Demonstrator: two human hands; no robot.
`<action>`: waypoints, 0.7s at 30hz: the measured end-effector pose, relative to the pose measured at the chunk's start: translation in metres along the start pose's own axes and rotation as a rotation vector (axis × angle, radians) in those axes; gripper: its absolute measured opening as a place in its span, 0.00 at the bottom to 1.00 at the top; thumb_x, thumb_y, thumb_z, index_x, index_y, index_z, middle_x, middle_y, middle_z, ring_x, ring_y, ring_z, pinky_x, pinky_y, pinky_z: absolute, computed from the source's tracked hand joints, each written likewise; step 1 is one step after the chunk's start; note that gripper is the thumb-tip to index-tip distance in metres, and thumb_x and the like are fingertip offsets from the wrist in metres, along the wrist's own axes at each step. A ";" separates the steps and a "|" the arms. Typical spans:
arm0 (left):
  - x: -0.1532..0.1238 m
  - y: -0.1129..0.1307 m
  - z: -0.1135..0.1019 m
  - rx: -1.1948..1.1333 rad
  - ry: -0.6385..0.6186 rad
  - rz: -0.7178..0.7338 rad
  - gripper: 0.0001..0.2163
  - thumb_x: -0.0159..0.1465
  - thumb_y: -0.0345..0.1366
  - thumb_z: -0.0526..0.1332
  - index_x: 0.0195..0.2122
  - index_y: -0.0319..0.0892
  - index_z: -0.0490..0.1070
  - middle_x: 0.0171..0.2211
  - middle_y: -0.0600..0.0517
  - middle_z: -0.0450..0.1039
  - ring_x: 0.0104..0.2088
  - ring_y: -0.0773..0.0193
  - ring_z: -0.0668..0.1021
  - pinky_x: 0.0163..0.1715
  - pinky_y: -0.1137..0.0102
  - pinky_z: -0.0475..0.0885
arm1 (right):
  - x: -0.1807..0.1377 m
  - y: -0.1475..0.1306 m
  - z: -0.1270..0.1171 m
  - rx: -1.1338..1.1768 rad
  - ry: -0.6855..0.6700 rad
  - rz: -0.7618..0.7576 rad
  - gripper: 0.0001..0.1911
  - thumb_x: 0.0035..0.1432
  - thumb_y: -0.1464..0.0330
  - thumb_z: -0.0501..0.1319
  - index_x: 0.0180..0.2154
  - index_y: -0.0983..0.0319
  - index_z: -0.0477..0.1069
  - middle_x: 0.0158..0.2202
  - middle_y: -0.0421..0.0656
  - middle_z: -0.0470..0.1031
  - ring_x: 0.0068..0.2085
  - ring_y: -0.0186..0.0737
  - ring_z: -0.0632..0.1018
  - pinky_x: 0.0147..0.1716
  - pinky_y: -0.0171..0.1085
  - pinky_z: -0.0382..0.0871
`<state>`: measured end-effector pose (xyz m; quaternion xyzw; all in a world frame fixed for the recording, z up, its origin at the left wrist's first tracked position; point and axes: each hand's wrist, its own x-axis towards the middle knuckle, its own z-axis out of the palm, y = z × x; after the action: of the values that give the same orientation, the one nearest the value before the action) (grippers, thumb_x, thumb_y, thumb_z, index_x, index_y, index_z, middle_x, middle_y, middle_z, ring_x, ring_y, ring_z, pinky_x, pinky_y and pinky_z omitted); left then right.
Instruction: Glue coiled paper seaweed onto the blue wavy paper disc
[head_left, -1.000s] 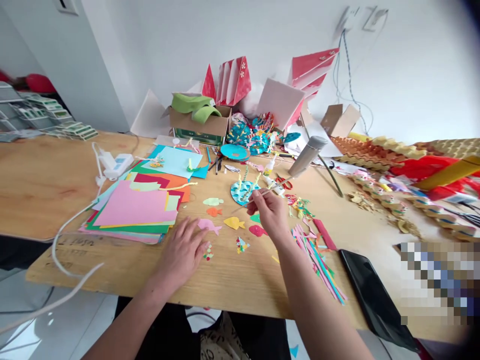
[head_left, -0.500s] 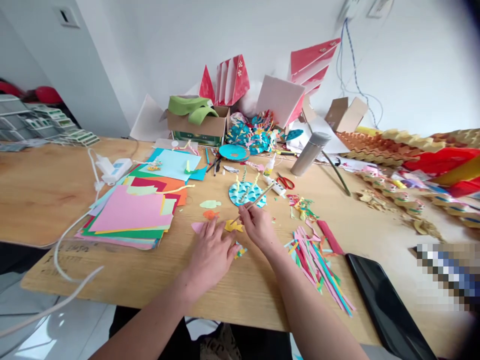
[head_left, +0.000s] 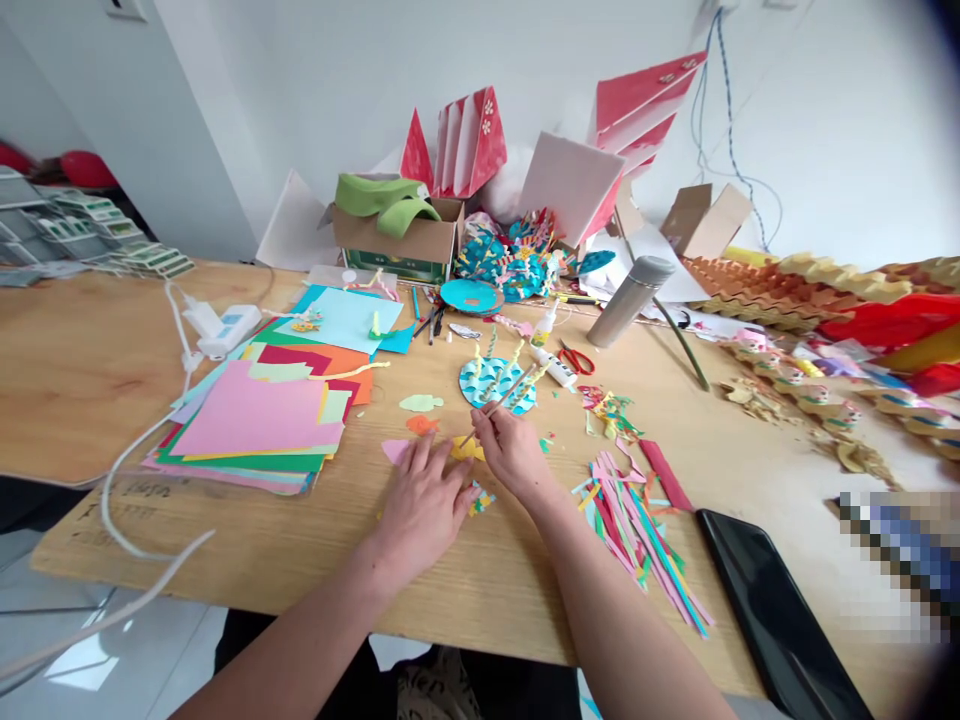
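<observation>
My right hand [head_left: 514,455] is shut on a thin wooden stick [head_left: 499,405], whose lower tip reaches toward a yellow paper fish [head_left: 466,449]. My left hand [head_left: 420,512] lies flat on the wooden table [head_left: 225,580], fingers apart, holding nothing. Its fingertips are close to the yellow fish and cover part of a pink paper fish [head_left: 394,450]. Just above them lie an orange paper fish [head_left: 421,425] and a pale green one [head_left: 420,403]. Beyond my right hand is a round blue wave-patterned paper disc [head_left: 491,385].
A stack of coloured paper [head_left: 255,425] lies left of my hands, and cut paper strips [head_left: 637,530] lie to the right. Farther back stand a glue bottle [head_left: 546,325], red scissors [head_left: 576,360], a steel flask [head_left: 630,305] and a cardboard box [head_left: 397,240]. A black phone [head_left: 780,620] lies front right.
Over the last second both hands have drawn closer together. My left hand moved right over the pink fish, and my right hand moved down and left with the stick.
</observation>
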<state>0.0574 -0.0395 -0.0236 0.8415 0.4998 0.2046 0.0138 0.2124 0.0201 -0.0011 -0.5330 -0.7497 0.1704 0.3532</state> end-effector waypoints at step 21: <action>-0.002 0.000 0.003 0.020 0.013 -0.011 0.16 0.69 0.43 0.52 0.52 0.45 0.72 0.57 0.43 0.68 0.62 0.47 0.63 0.58 0.48 0.62 | 0.000 0.001 0.001 -0.009 0.012 -0.032 0.16 0.66 0.60 0.47 0.30 0.60 0.64 0.25 0.44 0.73 0.26 0.38 0.75 0.29 0.34 0.65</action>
<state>0.0576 -0.0403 -0.0269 0.8375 0.5065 0.2050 0.0035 0.2120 0.0200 -0.0026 -0.5237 -0.7568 0.1581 0.3578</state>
